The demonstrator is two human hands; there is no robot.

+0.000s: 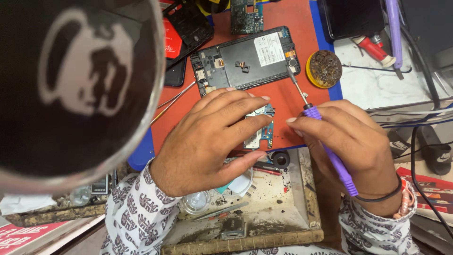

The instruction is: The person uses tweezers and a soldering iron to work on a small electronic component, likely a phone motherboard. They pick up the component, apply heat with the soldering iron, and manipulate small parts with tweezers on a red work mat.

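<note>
1. The left hand (207,137) lies palm down on the red work mat (283,101), its fingers held close together and pressing a small blue-green circuit board (261,130) flat against the mat; it pinches nothing.
2. The circuit board sits on the mat's near edge, half hidden under the left fingertips, between the two hands.
3. The right hand (351,141) is closed around the purple handle of a soldering iron (325,146), held like a pen between thumb and fingers.
4. The iron's thin metal tip points up and away, ending at the lower right corner of an opened phone chassis (245,59) that lies face down on the mat, just beyond the left fingers.
5. A round tin of brass tip-cleaning wool (324,69) stands on the mat's right edge, near the iron's tip.
6. Metal tweezers (173,101) lie on the mat to the left of the chassis.
7. A magnifier lamp head (80,89) fills the upper left of the view, close to the camera.
8. Below the mat is a stained wooden tray (264,222) with small parts on it.
</note>
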